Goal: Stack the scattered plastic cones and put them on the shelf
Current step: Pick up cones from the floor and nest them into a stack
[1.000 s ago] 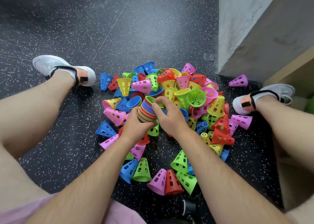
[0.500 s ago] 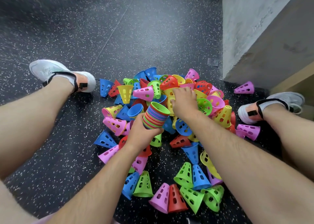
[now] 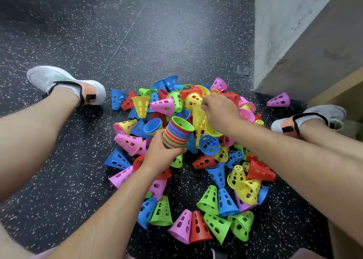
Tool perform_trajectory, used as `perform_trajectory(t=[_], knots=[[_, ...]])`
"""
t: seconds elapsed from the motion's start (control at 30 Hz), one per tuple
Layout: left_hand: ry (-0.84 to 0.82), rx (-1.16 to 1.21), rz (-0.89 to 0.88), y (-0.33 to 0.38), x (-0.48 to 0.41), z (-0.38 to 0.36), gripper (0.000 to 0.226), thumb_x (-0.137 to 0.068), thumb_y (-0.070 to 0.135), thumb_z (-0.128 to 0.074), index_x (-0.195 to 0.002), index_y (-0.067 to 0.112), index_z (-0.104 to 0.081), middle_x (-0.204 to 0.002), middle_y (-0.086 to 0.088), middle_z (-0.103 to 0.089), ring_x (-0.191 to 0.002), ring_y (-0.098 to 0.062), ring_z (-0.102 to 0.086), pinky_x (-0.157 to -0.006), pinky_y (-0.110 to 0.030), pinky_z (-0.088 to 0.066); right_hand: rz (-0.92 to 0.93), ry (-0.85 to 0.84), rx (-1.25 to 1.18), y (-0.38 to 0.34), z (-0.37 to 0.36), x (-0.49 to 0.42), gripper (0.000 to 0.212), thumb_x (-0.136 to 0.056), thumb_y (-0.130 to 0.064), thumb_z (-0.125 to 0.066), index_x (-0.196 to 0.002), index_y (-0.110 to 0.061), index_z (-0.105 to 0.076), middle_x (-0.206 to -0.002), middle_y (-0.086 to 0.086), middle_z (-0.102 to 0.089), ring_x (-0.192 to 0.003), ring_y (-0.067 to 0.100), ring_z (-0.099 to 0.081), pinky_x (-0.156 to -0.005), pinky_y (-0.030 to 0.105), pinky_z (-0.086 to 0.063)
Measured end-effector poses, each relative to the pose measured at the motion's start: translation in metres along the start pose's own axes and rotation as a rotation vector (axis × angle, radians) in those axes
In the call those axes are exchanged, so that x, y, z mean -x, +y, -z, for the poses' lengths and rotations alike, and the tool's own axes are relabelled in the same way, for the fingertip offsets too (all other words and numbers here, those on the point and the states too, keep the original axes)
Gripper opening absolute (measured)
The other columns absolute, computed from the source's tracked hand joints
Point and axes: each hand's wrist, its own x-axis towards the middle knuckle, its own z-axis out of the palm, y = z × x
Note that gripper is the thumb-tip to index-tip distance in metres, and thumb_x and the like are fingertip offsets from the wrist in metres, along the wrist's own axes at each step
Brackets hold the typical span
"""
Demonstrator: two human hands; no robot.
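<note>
Open floor [image 3: 157,33] beyond cone pile [image 3: 204,160]
</note>
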Motion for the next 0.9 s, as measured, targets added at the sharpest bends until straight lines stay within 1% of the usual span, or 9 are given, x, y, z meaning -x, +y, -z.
perform_trajectory(t=[0.1, 0.17, 0.3, 0.47, 0.67, 0.77, 0.8, 0.83, 0.9], knots=[[-0.022, -0.019, 0.001, 0.003, 0.003, -0.008, 0.061, -0.071, 0.021, -0.092, -0.119, 0.024, -0.054, -0.103, 0.003, -0.068, -0.09, -0.009, -0.068, -0.075, -0.028, -0.051, 0.016, 0.145, -0.115, 0.01, 0.021, 0.023, 0.016, -0.102, -0.022, -0.052, -0.103, -0.009, -0.06, -0.103, 0.01, -0.058, -0.095, 0.033, -0.054, -0.079, 0.046, -0.044], [-0.035, -0.025, -0.001, 0.004, 0.004, -0.014, 0.062, -0.07, 0.023, -0.092, -0.119, 0.025, -0.054, -0.104, 0.004, -0.068, -0.092, -0.011, -0.068, -0.078, -0.031, -0.052, 0.023, 0.239, -0.161, 0.016, 0.031, 0.035, 0.013, -0.1, -0.019, -0.055, -0.101, -0.008, -0.062, -0.101, 0.009, -0.058, -0.091, 0.032, -0.055, -0.078, 0.042, -0.042], [-0.061, -0.021, -0.019, 0.011, 0.011, -0.023, 0.058, -0.073, 0.02, -0.091, -0.118, 0.022, -0.054, -0.103, 0.003, -0.066, -0.09, -0.011, -0.066, -0.074, -0.026, -0.049, 0.065, 0.322, -0.276, 0.018, 0.036, 0.054, 0.011, -0.1, -0.019, -0.057, -0.101, -0.01, -0.062, -0.098, 0.005, -0.058, -0.088, 0.026, -0.056, -0.078, 0.037, -0.043], [-0.078, -0.057, -0.038, 0.015, 0.018, -0.028, 0.06, -0.073, 0.024, -0.091, -0.119, 0.025, -0.053, -0.104, 0.005, -0.067, -0.092, -0.011, -0.067, -0.08, -0.032, -0.055, 0.128, 0.226, -0.358, 0.011, 0.02, 0.076, 0.014, -0.1, -0.025, -0.057, -0.104, -0.014, -0.065, -0.101, 0.001, -0.055, -0.094, 0.02, -0.054, -0.083, 0.038, -0.047], [-0.056, -0.037, -0.011, 0.012, 0.018, -0.03, 0.058, -0.073, 0.019, -0.092, -0.117, 0.021, -0.054, -0.1, 0.003, -0.068, -0.083, -0.007, -0.066, -0.072, -0.024, -0.048, 0.232, 0.011, -0.545, -0.005, 0.002, 0.087, 0.014, -0.1, -0.017, -0.059, -0.109, -0.013, -0.069, -0.11, 0.002, -0.06, -0.105, 0.015, -0.057, -0.094, 0.026, -0.045], [-0.053, -0.036, 0.003, 0.007, 0.018, -0.029, 0.055, -0.073, 0.02, -0.091, -0.113, 0.021, -0.054, -0.097, 0.004, -0.067, -0.078, -0.004, -0.064, -0.068, -0.021, -0.045, 0.199, -0.003, -0.591, -0.006, 0.002, 0.081, 0.022, -0.099, -0.007, -0.053, -0.115, -0.01, -0.068, -0.118, 0.001, -0.063, -0.113, 0.011, -0.056, -0.099, 0.015, -0.04], [-0.054, -0.038, 0.007, 0.007, 0.018, -0.029, 0.055, -0.073, 0.02, -0.091, -0.113, 0.022, -0.054, -0.097, 0.004, -0.067, -0.078, -0.004, -0.065, -0.068, -0.021, -0.045, 0.18, 0.002, -0.564, -0.004, 0.001, 0.076, 0.025, -0.098, -0.005, -0.051, -0.116, -0.009, -0.067, -0.12, 0.002, -0.062, -0.115, 0.012, -0.055, -0.1, 0.016, -0.04], [-0.056, -0.043, 0.011, 0.005, 0.018, -0.028, 0.056, -0.073, 0.021, -0.092, -0.113, 0.023, -0.054, -0.097, 0.005, -0.068, -0.08, -0.004, -0.065, -0.069, -0.021, -0.046, 0.174, 0.002, -0.501, 0.0, -0.001, 0.071, 0.027, -0.097, -0.003, -0.049, -0.118, -0.009, -0.066, -0.122, 0.002, -0.062, -0.118, 0.015, -0.054, -0.102, 0.023, -0.041], [-0.057, -0.056, 0.022, 0.003, 0.018, -0.029, 0.058, -0.071, 0.024, -0.093, -0.115, 0.023, -0.055, -0.097, 0.006, -0.069, -0.081, -0.003, -0.066, -0.071, -0.022, -0.047, 0.194, -0.03, -0.268, 0.009, -0.005, 0.06, 0.037, -0.092, 0.002, -0.05, -0.122, -0.011, -0.065, -0.128, 0.003, -0.059, -0.123, 0.024, -0.05, -0.103, 0.041, -0.044]])
